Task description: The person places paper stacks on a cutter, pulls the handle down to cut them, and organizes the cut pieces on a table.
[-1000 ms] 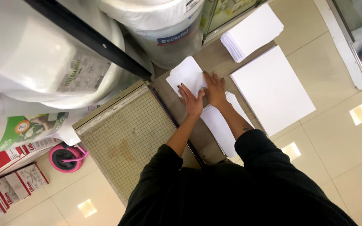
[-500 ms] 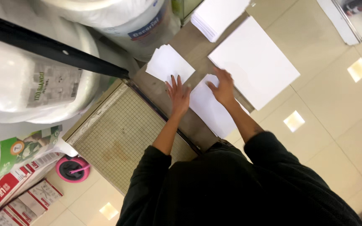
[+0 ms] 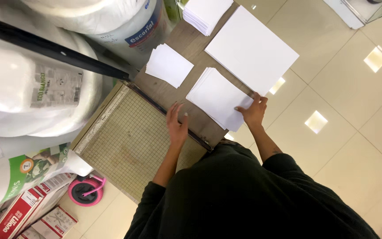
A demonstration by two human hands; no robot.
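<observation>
Surface: we work at a wooden table [image 3: 186, 37] over cream floor tiles [image 3: 332, 79].
Paper stack [image 3: 217, 97]: long axis runs diagonally, toward the far-left.
Right hand [image 3: 254, 111]: fingers flat, pressing the stack's near corner.
Left hand [image 3: 177, 125]: spread on the paper cutter [image 3: 129, 141].

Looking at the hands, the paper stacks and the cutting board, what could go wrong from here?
1. The left hand rests by the cutting edge of the paper cutter; fingers might get nicked there.
2. The fanned stack under the right hand overhangs the table edge, so sheets might slide off to the floor.
</observation>
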